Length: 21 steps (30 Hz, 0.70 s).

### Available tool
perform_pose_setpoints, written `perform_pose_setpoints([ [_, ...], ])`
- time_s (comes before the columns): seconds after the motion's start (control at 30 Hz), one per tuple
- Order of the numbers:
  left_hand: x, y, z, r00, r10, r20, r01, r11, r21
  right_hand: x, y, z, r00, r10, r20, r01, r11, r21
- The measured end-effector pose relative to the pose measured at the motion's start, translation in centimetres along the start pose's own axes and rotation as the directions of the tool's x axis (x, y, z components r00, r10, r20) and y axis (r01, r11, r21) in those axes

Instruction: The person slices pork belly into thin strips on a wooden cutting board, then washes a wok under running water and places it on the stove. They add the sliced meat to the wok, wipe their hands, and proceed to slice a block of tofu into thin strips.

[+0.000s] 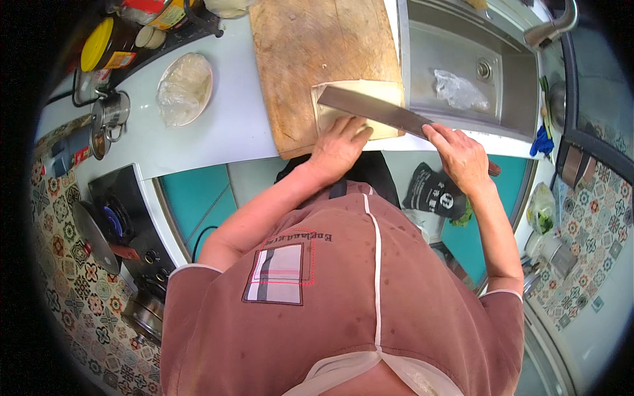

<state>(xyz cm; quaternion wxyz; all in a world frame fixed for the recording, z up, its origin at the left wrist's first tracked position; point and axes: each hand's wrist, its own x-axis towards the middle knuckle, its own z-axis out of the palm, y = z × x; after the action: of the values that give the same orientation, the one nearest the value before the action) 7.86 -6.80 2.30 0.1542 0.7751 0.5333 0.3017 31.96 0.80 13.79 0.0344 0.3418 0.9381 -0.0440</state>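
A pale yellow, flat sheet of food [384, 94], possibly tofu skin, lies across the near right part of a worn wooden cutting board [322, 44]. My left hand [342, 143] rests on the sheet's near part, fingertips down and slightly spread, gripping nothing that I can see. In my right hand [458, 156] is the handle of a Chinese cleaver [371, 106], with the thumb and index finger at the base of the blade. The blade slants over the sheet, its tip to the left beyond my left fingertips. Whether its edge touches the sheet cannot be told.
Right of the board is a steel sink [460, 44] containing a clear plastic bag [458, 90]. To the left stands a bowl [210, 81] with a plastic bag in it. A gas stove [116, 218] with a blue flame is at lower left. A dark bag [431, 190] is below the counter.
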Motion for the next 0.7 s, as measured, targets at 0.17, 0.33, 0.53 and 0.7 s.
perform_pose_setpoints([
  [0.17, 1.5, 0.9, 1.0, 0.987, -0.133, -0.086, 0.143, 0.982, 0.121, 4.2, 2.0, -0.1, 0.978, -0.193, 0.072, 0.192, 0.981, 0.021],
  [0.33, 2.1, 2.2, 2.9, 0.908, -0.364, -0.21, 0.4, 0.9, 0.17, 6.9, 4.1, 1.6, 0.937, -0.343, 0.062, 0.34, 0.939, 0.053],
  [0.53, 3.2, 3.9, 5.0, 0.788, -0.525, -0.321, 0.588, 0.797, 0.14, 8.2, 5.8, 1.5, 0.901, -0.415, 0.125, 0.402, 0.908, 0.12],
  [0.7, 3.4, 4.5, 5.5, 0.763, -0.552, -0.335, 0.621, 0.77, 0.144, 8.0, 6.9, 2.2, 0.889, -0.437, 0.132, 0.42, 0.897, 0.14],
])
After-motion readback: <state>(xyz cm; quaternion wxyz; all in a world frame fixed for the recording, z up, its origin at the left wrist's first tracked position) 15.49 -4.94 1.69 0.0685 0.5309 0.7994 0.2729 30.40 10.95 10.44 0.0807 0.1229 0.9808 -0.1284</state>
